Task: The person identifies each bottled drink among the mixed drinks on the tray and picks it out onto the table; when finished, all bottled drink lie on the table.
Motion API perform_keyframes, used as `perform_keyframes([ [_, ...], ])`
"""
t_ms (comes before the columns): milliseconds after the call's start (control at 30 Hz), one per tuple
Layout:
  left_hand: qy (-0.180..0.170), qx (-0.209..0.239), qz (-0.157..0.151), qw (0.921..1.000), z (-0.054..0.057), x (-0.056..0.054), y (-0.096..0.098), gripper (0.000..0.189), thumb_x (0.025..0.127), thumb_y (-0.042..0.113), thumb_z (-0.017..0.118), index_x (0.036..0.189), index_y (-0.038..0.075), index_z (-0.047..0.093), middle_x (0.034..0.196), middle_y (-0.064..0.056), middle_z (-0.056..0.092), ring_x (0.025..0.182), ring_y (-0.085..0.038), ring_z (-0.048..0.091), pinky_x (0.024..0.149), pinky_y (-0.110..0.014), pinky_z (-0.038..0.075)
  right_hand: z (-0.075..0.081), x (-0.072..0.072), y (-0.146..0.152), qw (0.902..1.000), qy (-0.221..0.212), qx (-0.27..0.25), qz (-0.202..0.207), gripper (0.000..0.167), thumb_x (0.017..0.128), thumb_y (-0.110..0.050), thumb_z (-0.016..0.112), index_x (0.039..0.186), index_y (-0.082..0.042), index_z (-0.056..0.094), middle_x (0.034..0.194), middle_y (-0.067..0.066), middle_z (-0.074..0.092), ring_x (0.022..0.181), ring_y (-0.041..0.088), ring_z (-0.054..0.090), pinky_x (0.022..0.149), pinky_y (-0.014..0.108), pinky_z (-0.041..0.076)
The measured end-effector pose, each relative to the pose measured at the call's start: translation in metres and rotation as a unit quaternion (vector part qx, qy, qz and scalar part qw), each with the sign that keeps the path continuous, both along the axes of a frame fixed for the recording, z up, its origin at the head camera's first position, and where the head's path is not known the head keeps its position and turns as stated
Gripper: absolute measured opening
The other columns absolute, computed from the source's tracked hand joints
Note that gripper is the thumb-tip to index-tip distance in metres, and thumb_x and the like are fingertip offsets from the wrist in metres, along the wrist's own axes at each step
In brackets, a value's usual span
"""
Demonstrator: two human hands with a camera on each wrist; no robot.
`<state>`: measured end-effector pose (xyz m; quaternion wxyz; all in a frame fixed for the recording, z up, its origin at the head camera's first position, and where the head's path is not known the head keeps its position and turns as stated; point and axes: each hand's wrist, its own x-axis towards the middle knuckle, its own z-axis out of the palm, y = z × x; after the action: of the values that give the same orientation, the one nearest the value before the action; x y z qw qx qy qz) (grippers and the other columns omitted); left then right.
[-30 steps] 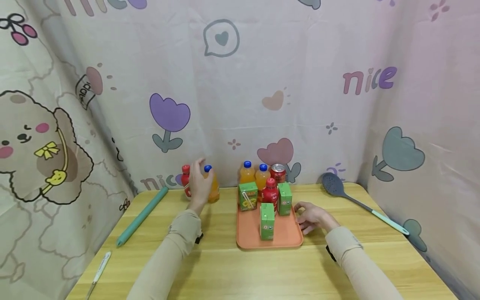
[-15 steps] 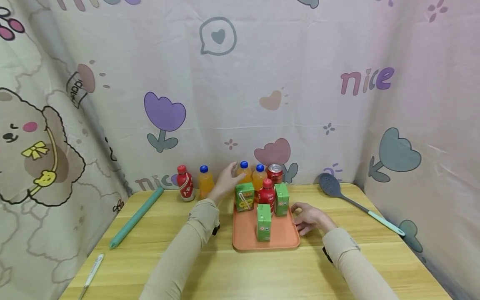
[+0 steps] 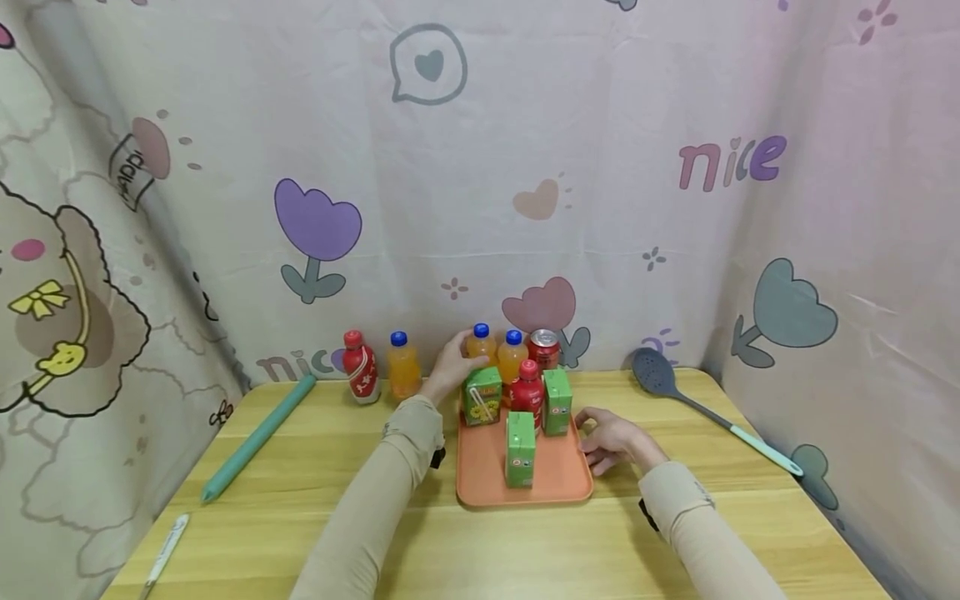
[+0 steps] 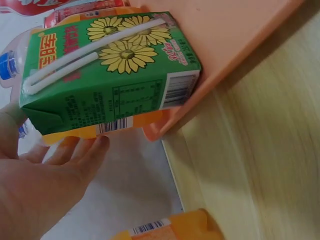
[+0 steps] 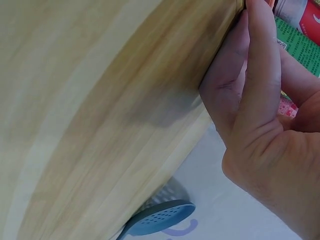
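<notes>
My left hand (image 3: 448,368) grips an orange drink bottle (image 3: 482,345) with a blue cap at the back left of the orange tray (image 3: 480,471). In the left wrist view, its fingertips lie along the bottle's lower side, behind a green juice box (image 4: 125,70) with a white straw. My right hand (image 3: 613,437) holds the tray's right edge, fingers bent at the rim. On the tray stand two more green juice boxes (image 3: 521,450), a red bottle (image 3: 527,390), another orange drink bottle (image 3: 513,354) and a red can (image 3: 543,346).
Left of the tray stand a red-and-white bottle (image 3: 362,371) and an orange drink bottle (image 3: 403,368). A long teal rod (image 3: 258,437) and a white-handled utensil (image 3: 168,550) lie at the left. A slotted spoon (image 3: 697,404) lies at the right; a curtain backs the table.
My left hand has moved right, from beside the separate orange drink bottle to the one at the tray's back left, and closed round it. The right hand stays at the tray edge.
</notes>
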<state>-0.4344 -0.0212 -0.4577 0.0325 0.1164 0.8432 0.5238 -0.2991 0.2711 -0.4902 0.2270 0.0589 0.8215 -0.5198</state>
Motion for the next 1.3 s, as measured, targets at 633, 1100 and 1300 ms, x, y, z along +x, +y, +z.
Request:
perform_keyframes([
  [633,0.023,0.081,0.054,0.9950,0.000,0.007,-0.008,0.068,0.099,0.018,0.075,0.159,0.008,0.043,0.166,-0.017,0.044,0.152,-0.039,0.044,0.127,-0.052,0.039,-0.002,-0.001,-0.011,0.9991,0.012,0.039,-0.007,0.049,0.094,0.009,0.060,0.141,0.002,0.048,0.077,0.014,0.066,0.063,0.019,0.065,0.056,0.032,0.062],
  [1100,0.063,0.193,0.029,0.9788,0.049,0.019,-0.037,0.071,0.096,0.018,0.079,0.159,0.013,0.045,0.168,-0.010,0.044,0.157,-0.031,0.040,0.131,-0.048,0.033,0.005,-0.001,-0.012,0.9980,0.009,0.062,-0.007,0.048,0.095,0.011,0.058,0.141,0.002,0.045,0.079,0.015,0.066,0.062,0.019,0.065,0.057,0.033,0.061],
  [1300,-0.015,0.216,0.015,0.9761,0.074,0.035,-0.059,0.072,0.095,0.023,0.080,0.158,0.024,0.046,0.160,-0.008,0.053,0.146,-0.032,0.051,0.123,-0.054,0.043,0.004,0.000,-0.011,0.9973,0.010,0.073,-0.005,0.045,0.096,0.010,0.057,0.140,0.002,0.046,0.079,0.016,0.067,0.063,0.019,0.066,0.057,0.033,0.061],
])
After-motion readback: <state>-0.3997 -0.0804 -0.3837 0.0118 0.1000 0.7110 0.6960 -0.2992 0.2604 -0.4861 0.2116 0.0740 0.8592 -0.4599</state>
